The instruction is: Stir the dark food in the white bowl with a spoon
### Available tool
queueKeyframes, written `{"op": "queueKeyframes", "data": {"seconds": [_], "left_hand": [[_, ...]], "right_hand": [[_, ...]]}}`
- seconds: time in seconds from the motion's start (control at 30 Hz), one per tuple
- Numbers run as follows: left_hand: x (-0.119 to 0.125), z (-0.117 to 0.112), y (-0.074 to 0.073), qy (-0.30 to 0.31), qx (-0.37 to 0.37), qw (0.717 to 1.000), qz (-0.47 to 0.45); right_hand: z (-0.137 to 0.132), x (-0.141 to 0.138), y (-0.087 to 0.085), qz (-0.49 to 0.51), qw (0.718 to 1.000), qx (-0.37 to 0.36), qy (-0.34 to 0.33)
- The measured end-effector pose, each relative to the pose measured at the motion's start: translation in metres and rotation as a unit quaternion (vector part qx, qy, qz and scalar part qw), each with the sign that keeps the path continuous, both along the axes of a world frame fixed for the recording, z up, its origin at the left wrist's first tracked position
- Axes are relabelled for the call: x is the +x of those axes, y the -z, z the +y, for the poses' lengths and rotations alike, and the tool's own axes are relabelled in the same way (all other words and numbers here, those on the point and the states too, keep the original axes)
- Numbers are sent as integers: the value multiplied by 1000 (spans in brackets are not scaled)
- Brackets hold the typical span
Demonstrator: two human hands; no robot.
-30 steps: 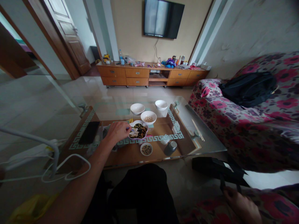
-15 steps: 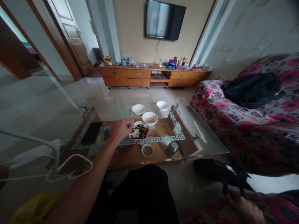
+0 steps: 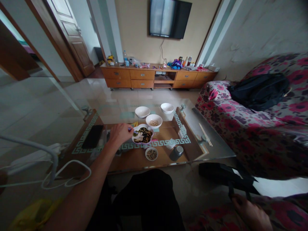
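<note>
Left hand (image 3: 117,134) pinches a small utensil (image 3: 131,129) at the rim of a white bowl (image 3: 141,135) of dark food on the glass table (image 3: 216,148). Right hand (image 3: 250,210) lies by a black bag strap (image 3: 231,189); its grip cannot be told.

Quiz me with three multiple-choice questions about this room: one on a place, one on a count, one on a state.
1. Where is the black backpack? A on the floor; B on the sofa; C on the cabinet
2. How many white bowls are on the glass table? A three; B seven; C five
3. The bowl by the left hand is: A holding dark food; B empty; C upside down

1 B: it lies on the floral sofa.
2 C: five show, two of them small.
3 A: dark food with pale pieces fills it.
</note>
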State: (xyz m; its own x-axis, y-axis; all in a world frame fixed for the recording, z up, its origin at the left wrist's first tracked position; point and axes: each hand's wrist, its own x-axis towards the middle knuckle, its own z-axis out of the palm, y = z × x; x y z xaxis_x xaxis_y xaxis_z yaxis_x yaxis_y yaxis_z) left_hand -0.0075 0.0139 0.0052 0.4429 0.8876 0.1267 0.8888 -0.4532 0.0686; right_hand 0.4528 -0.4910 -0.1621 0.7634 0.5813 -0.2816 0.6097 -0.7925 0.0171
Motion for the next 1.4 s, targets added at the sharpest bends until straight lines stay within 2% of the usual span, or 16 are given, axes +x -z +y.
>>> {"op": "queueKeyframes", "data": {"seconds": [0.13, 0.43, 0.6, 0.8, 0.97, 1.1, 1.2, 1.3, 1.4], "left_hand": [[3, -2, 0, -2, -12, 1000, 3], [12, -8, -2, 7, -24, 1000, 8], [15, -9, 2, 14, -31, 999, -5], [17, 0, 4, -14, -40, 994, -100], [35, 7, 3, -55, -38, 974, -218], [60, 9, 11, -84, -29, 965, -246], [74, 9, 16, -83, -38, 963, -254], [78, 7, 14, -76, -43, 960, -266], [70, 5, 6, -65, -30, 956, -283]], "right_hand": [[4, -2, -5, 41, 997, -56, 18], [6, -4, -10, 39, 996, -74, 19], [5, -3, -9, 33, 997, -70, 14], [6, -5, -9, 25, 997, -67, 20], [8, -9, -11, 26, 999, -27, 14], [8, -8, -9, 41, 998, -45, 15], [9, -8, -10, 53, 997, -50, 7], [10, -11, -13, 44, 998, -38, -4], [12, -15, -12, 33, 999, -12, -2]]}}
